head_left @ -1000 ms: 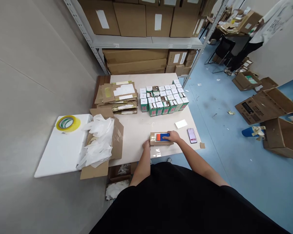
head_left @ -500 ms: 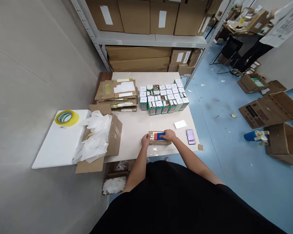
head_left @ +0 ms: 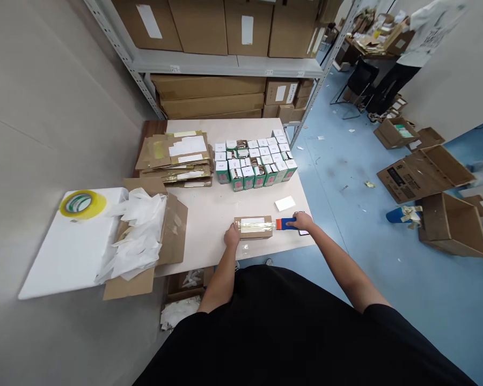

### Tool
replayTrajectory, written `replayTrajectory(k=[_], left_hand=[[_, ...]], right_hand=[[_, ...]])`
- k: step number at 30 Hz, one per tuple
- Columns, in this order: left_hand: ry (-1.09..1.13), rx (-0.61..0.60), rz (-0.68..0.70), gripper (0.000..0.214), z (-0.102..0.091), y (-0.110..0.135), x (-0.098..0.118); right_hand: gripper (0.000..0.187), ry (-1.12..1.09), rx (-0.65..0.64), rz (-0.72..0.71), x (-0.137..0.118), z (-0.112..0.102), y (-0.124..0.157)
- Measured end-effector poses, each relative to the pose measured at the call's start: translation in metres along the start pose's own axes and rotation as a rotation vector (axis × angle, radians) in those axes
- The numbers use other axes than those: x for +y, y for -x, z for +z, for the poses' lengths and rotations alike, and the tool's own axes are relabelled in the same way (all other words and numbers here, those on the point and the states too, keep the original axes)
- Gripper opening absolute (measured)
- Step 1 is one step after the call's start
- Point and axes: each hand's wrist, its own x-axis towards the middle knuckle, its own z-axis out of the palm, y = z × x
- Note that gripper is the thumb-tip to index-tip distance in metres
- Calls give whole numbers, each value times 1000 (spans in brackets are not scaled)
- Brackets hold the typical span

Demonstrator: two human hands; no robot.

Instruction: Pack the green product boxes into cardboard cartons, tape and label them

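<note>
A small cardboard box [head_left: 255,234] lies on the white table [head_left: 209,209], with a white label and a shiny strip of clear tape along its top. My left hand [head_left: 232,235] grips the box's left end. My right hand [head_left: 302,221] is closed around a blue and orange tape dispenser [head_left: 285,223], just off the box's right end. Tape stretches between the dispenser and the box. Under my right hand a phone [head_left: 304,232] is mostly hidden. A white card [head_left: 285,203] lies just behind the dispenser.
Several green-and-white small boxes [head_left: 253,166] stand in rows behind. Flattened cardboard [head_left: 173,155] is stacked at the back left. An open carton [head_left: 175,228] of white bags stands left, beside a tape roll [head_left: 82,204] on a white slab. A person [head_left: 410,59] stands far right.
My right hand has drawn the tape dispenser rightward, from over the box to beyond its right end, leaving tape along the top. The left hand stays on the box; the view has shifted.
</note>
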Motion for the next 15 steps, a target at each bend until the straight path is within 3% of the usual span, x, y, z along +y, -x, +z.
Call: replayTrajectory(k=[3, 6, 11, 15], left_hand=[[20, -2, 8, 40, -1, -1, -1], [17, -25, 22, 41, -4, -4, -5], [67, -52, 25, 47, -13, -16, -17], [70, -74, -34, 50, -32, -28, -32]], right_hand=[[46, -27, 37, 20, 14, 3, 6], [43, -21, 21, 42, 10, 4, 8], [43, -18, -15, 57, -12, 2, 12], [45, -41, -2, 27, -48, -2, 17]])
